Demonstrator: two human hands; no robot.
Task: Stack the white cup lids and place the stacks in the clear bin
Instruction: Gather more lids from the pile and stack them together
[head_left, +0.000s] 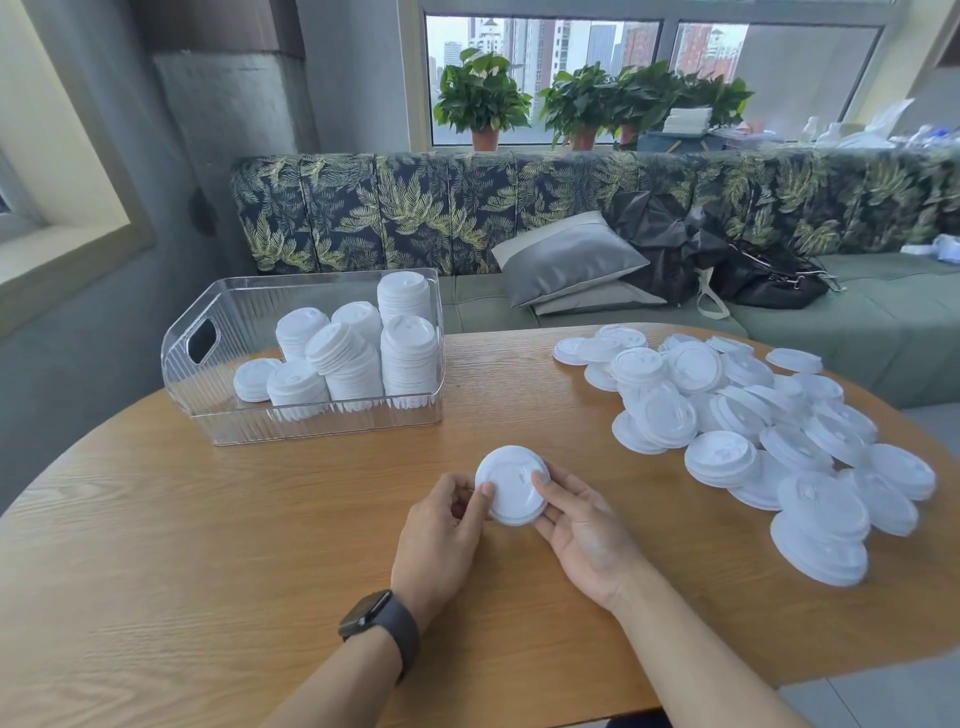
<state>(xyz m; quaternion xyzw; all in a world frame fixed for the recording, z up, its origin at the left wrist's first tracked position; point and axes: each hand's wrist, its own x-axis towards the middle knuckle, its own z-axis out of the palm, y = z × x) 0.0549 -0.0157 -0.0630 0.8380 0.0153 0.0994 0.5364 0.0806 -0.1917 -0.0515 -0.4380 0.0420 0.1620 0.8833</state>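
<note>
Two hands hold a small stack of white cup lids (513, 484) just above the wooden table (208, 545), near the middle. The lids are round, thin, smooth plastic with a raised rim. The left hand (441, 535) pinches the stack's left edge with thumb and curled fingers, and the right hand (582, 530) cups the right side, thumb on top and fingers bent under it. The left wrist wears a dark watch (382, 626) with a flat square face. The table top is pale brown with wavy grain lines and a curved edge. At the far left stands the clear bin (311, 423), a see-through plastic box with ribbed walls, round corners and an oval handle hole; inside are several tall lid stacks (408, 358) (one leans sideways). To the right lies a big loose pile of lids (753, 415), spread out and overlapping, almost reaching the table's right edge. Bare wood lies between the hands and the bin, and between the hands and the pile. Beyond the table is a green couch with a leaf-print back (415, 208) and a shiny grey pillow (566, 254).
</note>
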